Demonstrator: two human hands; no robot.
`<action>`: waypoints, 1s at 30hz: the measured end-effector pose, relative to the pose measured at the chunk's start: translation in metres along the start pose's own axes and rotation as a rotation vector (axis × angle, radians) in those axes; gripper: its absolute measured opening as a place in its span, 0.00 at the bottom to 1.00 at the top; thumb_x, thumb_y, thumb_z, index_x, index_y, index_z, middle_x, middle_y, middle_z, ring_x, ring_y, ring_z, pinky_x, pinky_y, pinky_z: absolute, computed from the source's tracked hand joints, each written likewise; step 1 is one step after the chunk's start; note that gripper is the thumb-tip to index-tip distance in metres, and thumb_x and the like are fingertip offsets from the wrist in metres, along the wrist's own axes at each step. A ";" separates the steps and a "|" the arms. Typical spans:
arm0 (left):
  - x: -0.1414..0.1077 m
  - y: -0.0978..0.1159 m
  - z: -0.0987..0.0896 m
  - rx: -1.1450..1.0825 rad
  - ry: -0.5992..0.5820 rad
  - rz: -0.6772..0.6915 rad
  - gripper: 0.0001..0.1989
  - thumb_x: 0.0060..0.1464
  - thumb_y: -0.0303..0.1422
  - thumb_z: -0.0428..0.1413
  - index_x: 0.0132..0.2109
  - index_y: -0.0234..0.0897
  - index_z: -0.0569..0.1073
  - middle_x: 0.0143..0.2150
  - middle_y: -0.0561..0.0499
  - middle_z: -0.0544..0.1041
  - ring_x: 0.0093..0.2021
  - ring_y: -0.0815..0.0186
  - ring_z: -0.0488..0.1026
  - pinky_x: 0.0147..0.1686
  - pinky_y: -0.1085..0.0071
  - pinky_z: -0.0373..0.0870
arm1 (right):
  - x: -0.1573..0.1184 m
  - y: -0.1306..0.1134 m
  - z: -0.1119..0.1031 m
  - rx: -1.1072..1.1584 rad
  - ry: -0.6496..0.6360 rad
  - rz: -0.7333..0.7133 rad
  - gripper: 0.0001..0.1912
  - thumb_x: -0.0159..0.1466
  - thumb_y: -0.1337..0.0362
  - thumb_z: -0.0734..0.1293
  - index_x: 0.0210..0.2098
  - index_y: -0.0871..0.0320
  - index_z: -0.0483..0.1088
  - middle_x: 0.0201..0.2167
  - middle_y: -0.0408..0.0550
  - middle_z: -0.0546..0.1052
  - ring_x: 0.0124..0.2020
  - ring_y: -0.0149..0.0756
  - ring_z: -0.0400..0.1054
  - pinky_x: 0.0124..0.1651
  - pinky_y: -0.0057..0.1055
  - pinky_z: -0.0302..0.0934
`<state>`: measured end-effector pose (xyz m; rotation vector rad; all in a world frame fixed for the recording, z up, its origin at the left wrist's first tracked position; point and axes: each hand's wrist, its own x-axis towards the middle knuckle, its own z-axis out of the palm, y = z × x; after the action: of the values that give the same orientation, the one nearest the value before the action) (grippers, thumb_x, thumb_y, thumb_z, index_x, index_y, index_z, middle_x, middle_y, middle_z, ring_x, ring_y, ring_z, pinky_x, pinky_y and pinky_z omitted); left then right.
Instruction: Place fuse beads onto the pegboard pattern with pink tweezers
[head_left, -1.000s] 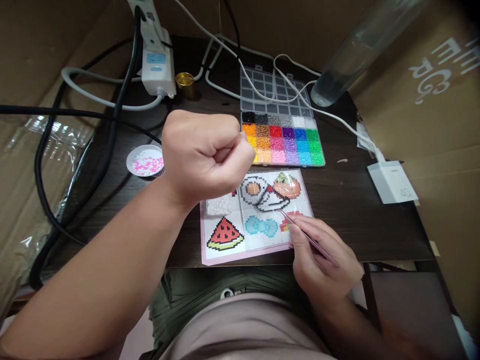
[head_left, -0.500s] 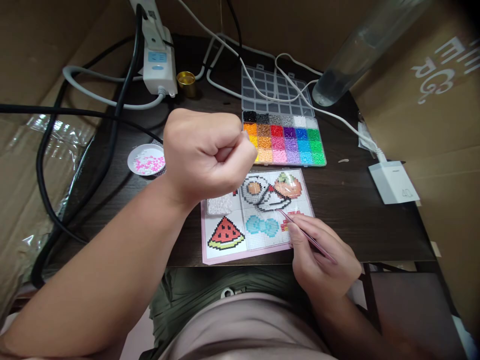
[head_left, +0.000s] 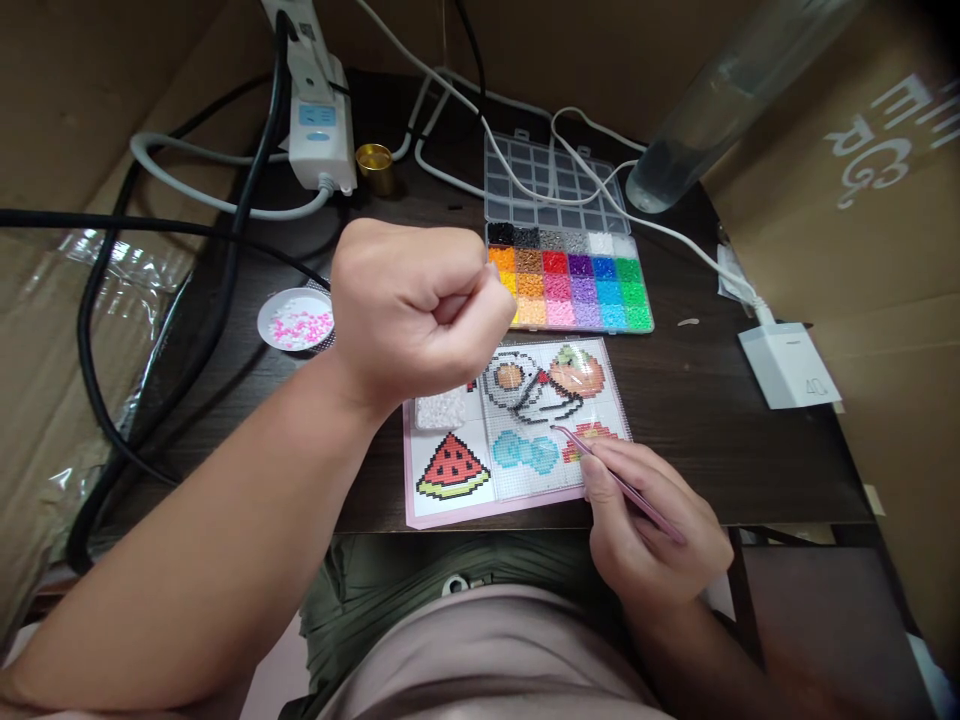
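Observation:
My right hand (head_left: 656,515) grips pink tweezers (head_left: 626,487) with bent tips. Those tips hover over or touch a clear pegboard (head_left: 525,486) lying on a patterned sheet (head_left: 474,508); contact is hard to tell. Dark beads form outlines on the board near a fried-egg picture (head_left: 510,377), above a blue bow picture (head_left: 525,452). My left hand (head_left: 420,305) is a closed fist raised over the table, knuckles up, nothing showing from it. Beneath its wrist, partly hidden, sits a small clear box of whitish beads (head_left: 441,410) above a watermelon picture (head_left: 452,470).
Behind the sheet stands an open compartment case (head_left: 570,290) of coloured beads. At left are a dish of pink and white beads (head_left: 296,322), a power strip (head_left: 319,130) and black cables (head_left: 232,225). A white charger (head_left: 787,365) and clear cylinder (head_left: 675,150) stand right.
My right hand and the tweezers have shifted slightly right and toward me, their tips drawing back from the dark bead outline. My left fist stays put.

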<state>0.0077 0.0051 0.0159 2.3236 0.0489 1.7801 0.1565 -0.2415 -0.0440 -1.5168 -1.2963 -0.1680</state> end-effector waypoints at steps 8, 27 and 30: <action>-0.001 0.002 -0.002 0.074 -0.022 -0.035 0.27 0.54 0.16 0.58 0.32 0.42 0.46 0.22 0.62 0.41 0.20 0.77 0.37 0.19 0.69 0.42 | 0.001 -0.001 -0.001 0.008 -0.007 -0.018 0.12 0.73 0.77 0.79 0.45 0.52 0.90 0.37 0.46 0.94 0.35 0.43 0.93 0.40 0.36 0.91; 0.002 0.006 -0.003 0.037 -0.033 -0.074 0.26 0.54 0.15 0.57 0.31 0.43 0.47 0.23 0.62 0.43 0.20 0.76 0.39 0.17 0.67 0.41 | 0.006 0.003 0.001 -0.042 -0.016 0.009 0.11 0.73 0.77 0.80 0.43 0.54 0.91 0.38 0.48 0.95 0.36 0.44 0.94 0.44 0.34 0.92; 0.002 0.008 -0.002 0.012 -0.022 -0.071 0.26 0.54 0.14 0.57 0.31 0.42 0.47 0.23 0.62 0.43 0.21 0.76 0.39 0.18 0.68 0.40 | 0.006 0.002 0.001 -0.045 -0.020 0.009 0.11 0.73 0.77 0.80 0.43 0.54 0.91 0.38 0.48 0.95 0.36 0.44 0.94 0.43 0.34 0.92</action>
<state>0.0054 -0.0019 0.0199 2.3194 0.1371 1.7252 0.1600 -0.2367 -0.0422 -1.5658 -1.3092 -0.1779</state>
